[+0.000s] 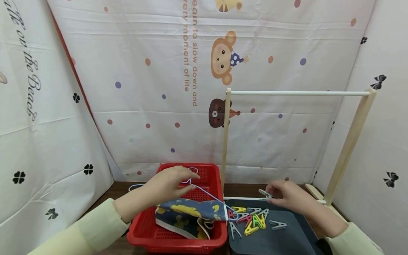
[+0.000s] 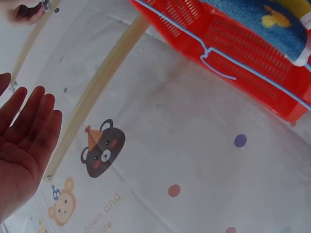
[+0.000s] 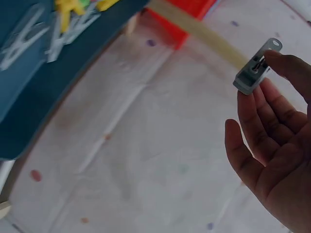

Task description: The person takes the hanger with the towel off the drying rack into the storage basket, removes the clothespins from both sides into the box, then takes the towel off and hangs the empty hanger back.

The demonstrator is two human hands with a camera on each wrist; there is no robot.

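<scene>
My left hand [image 1: 170, 182] is over the red basket [image 1: 175, 243], its fingers extended and, in the left wrist view, holding nothing. Below it a light-blue wire hanger [image 2: 206, 50] lies across the basket, with its hook apart from the fingers. A blue cloth with yellow patterns [image 1: 180, 216] lies folded in the basket under the hanger, one end reaching the hanger's right corner. Between thumb and fingertips, my right hand [image 1: 288, 196] pinches a grey clothespin [image 3: 255, 68] above the far edge of the dark tray [image 1: 271, 237].
Several clothespins, among them a yellow one [image 1: 251, 230] and a lone grey one [image 1: 278, 225], lie in the tray. Behind it stands a wooden rack with a white top bar [image 1: 299, 93]. Printed curtains [image 1: 178, 141] enclose the back and sides.
</scene>
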